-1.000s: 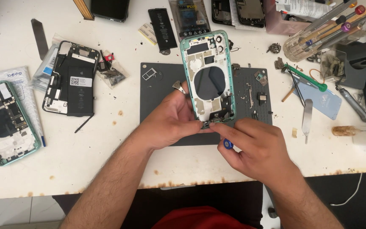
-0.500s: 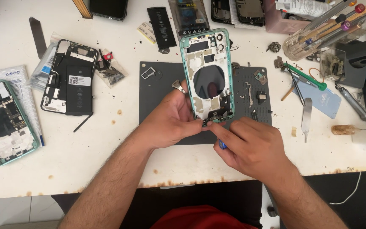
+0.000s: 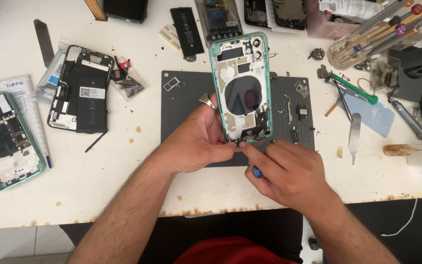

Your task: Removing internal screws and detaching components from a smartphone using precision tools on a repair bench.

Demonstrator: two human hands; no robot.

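An opened green phone housing point(image 3: 242, 88) lies lengthwise on a dark grey work mat point(image 3: 181, 105), its inner parts showing. My left hand point(image 3: 199, 142) grips the housing's lower left edge, thumb and fingertips pinching at the bottom end. My right hand point(image 3: 289, 173) is closed around a small blue-handled tool point(image 3: 257, 171), with its fingertips pressed against the bottom end of the housing. The tool's tip is hidden under my fingers.
A black phone chassis point(image 3: 80, 90) and a second green housing point(image 3: 5, 139) lie at the left. A loose battery point(image 3: 186, 30) sits at the back. Small parts dot the mat's right side. Tweezers, a green screwdriver point(image 3: 355, 89), a metal spudger point(image 3: 353, 137) and a tool jar point(image 3: 367, 36) crowd the right.
My right hand has slid slightly left and up toward the housing's bottom end, hiding more of the blue tool. The left hand and housing have stayed in place.
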